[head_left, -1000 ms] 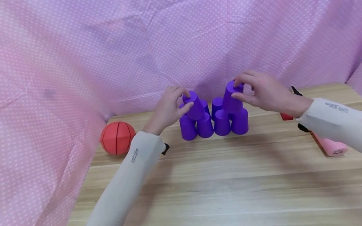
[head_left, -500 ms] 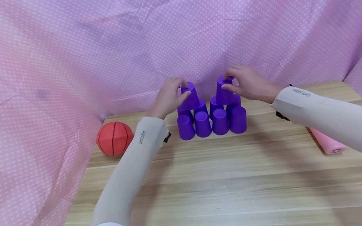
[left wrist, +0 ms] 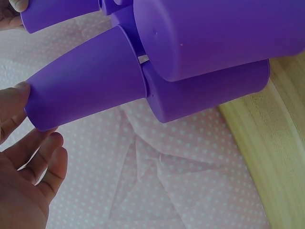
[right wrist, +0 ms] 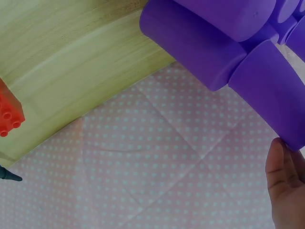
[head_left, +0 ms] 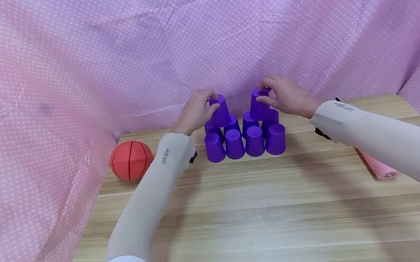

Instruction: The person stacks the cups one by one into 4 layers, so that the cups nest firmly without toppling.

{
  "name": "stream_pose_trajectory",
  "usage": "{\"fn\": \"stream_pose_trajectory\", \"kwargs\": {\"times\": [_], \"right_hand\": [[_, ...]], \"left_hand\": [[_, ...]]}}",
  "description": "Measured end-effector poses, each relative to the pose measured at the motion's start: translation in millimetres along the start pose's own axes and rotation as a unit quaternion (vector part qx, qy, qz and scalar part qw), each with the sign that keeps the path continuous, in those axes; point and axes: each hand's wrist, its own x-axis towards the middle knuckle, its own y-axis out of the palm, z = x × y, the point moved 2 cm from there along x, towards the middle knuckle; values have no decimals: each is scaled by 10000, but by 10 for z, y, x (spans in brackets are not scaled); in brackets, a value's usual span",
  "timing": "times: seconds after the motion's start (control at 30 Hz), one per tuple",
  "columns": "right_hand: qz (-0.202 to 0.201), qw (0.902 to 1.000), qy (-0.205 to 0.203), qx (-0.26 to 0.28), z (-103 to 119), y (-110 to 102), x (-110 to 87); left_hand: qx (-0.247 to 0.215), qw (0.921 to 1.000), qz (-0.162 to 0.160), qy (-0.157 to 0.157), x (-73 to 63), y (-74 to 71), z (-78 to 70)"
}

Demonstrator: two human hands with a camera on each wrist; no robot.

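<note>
Purple cups stand upside down in two rows near the back of the table: a front row (head_left: 234, 145) of several and a back row (head_left: 249, 124) behind it. My left hand (head_left: 195, 112) pinches the top of an upper-left cup (head_left: 222, 114). With thumb and fingers, my right hand (head_left: 291, 96) holds an upper-right cup (head_left: 258, 108) the same way. In the left wrist view, the left cup (left wrist: 86, 81) has its rim right at the bases of the back-row cups. The right cup (right wrist: 271, 90) meets the back row likewise in the right wrist view.
A red toy basketball (head_left: 131, 161) sits at the left. On the right, a pink cylinder (head_left: 381, 168) lies partly hidden under my right forearm. The right wrist view shows a red studded block (right wrist: 9, 113) and a dark pointed tip (right wrist: 10, 175). A pink dotted cloth (head_left: 229, 45) hangs behind the table.
Both hands carried their cups from above the front row toward the back row, the right one also moving left. Over the last half second, hands and cups have hardly moved.
</note>
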Motion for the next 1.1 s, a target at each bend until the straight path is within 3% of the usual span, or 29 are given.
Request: {"fn": "stream_pose_trajectory", "kwargs": {"times": [0.33, 0.53, 0.77, 0.9, 1.0, 1.1], "right_hand": [[-13, 9999, 122, 90, -20, -8, 12], [-99, 9999, 17, 118, -23, -15, -25], [-733, 9962, -447, 111, 55, -91, -170], [-1023, 9900, -965, -44, 141, -68, -284], [-1089, 9837, -1431, -73, 217, 19, -352], [-851, 9817, -1704, 63, 310, 136, -394]], "left_hand": [[89, 9999, -89, 85, 35, -10, 51], [80, 9996, -212, 143, -36, -11, 60], [-162, 9975, -643, 243, -250, -47, 118], [-228, 9956, -872, 261, -374, -77, 159], [-159, 9958, -858, 261, -467, -72, 183], [-97, 9967, -725, 342, -550, -18, 206]]}}
